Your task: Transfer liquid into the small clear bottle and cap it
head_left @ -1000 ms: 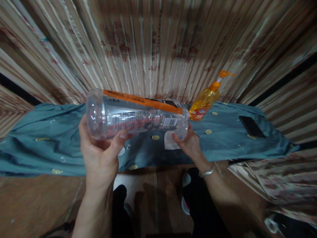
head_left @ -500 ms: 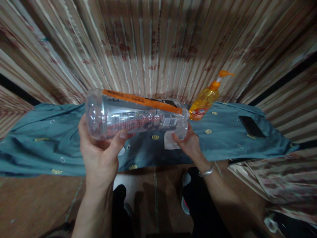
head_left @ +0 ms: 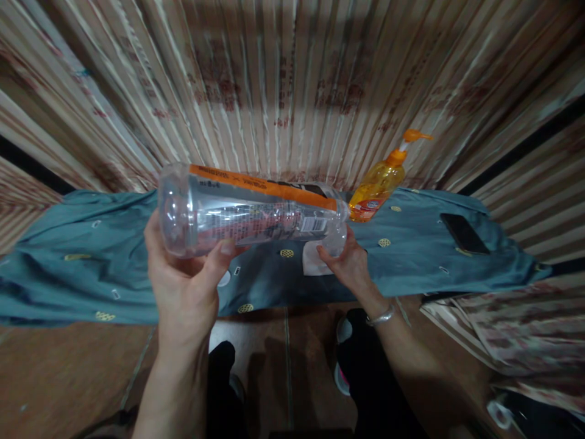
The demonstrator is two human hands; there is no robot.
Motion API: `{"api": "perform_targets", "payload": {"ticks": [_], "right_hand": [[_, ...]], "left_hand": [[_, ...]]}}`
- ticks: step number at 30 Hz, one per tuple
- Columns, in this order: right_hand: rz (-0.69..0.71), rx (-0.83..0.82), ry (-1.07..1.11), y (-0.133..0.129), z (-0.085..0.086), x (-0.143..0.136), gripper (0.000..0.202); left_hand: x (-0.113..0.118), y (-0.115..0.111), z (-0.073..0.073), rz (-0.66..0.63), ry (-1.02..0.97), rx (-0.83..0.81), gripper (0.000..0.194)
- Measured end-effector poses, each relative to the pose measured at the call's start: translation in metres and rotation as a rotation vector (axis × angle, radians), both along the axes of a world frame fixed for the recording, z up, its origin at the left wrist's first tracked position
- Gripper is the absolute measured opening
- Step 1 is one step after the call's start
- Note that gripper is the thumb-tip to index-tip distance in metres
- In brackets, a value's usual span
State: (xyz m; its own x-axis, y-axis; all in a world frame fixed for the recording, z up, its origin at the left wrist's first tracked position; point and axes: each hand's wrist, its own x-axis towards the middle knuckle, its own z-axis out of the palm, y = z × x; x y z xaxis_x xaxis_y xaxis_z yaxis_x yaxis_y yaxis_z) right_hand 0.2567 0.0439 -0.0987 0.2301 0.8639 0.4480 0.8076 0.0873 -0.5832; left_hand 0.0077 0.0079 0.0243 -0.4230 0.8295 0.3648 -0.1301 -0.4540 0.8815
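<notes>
Plastic, clear: one large bottle (head_left: pixel 256 213), lying lengthwise across the view, raised over the tabletop between both hands. Label: wraparound, with an orange band (head_left: pixel 269 189) along the upper side.

Left hand (head_left: pixel 185 280): curled about the wide left end, thumb on the near side, fingers passing underneath. Right hand (head_left: pixel 351 262): closed round the right end, thumb toward the viewer; neck or cap there cannot be made out.

Handling, as judged: light, no liquid showing inside; thin-walled, likely to dent or crackle under a hard squeeze; smooth, so somewhat slippery if damp; unlikely to break. Best hold: one hand at each end, as now, with light pressure. The ribbed, rounded end should be stiffer than the labelled middle.

Beneath the right end: white pad (head_left: pixel 313 262), cloth or paper, cannot tell which. Support: tabletop (head_left: pixel 411 262) under a teal cover printed with yellow motifs. On it, well to the right: dark phone (head_left: pixel 465 234), flat. Beyond the bottle's right end: amber pump dispenser (head_left: pixel 377 186), orange head; contact with the bottle cannot be judged. Farthest: striped fabric hanging (head_left: pixel 274 85), red floral print.
</notes>
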Motion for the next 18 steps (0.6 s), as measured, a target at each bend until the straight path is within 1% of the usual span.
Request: {"api": "perform_targets", "payload": {"ticks": [4, 9, 14, 18], "right_hand": [[0.006, 0.001, 0.006, 0.0005, -0.0002, 0.0005, 0.068], [0.015, 0.031, 0.020, 0.0014, -0.0026, 0.0013, 0.070], [0.024, 0.040, 0.017, 0.0009, -0.0026, 0.0009, 0.067], [0.016, 0.026, 0.000, 0.0010, -0.0024, 0.0011, 0.070]], "left_hand": [[-0.0001, 0.0011, -0.0011, 0.002, 0.013, 0.008, 0.057], [-0.0006, 0.0021, -0.0026, -0.007, 0.010, 0.018, 0.061], [-0.0015, 0.0025, -0.0039, -0.011, 0.026, 0.035, 0.058], [-0.0030, 0.0029, -0.0063, 0.006, 0.025, 0.029, 0.059]]}}
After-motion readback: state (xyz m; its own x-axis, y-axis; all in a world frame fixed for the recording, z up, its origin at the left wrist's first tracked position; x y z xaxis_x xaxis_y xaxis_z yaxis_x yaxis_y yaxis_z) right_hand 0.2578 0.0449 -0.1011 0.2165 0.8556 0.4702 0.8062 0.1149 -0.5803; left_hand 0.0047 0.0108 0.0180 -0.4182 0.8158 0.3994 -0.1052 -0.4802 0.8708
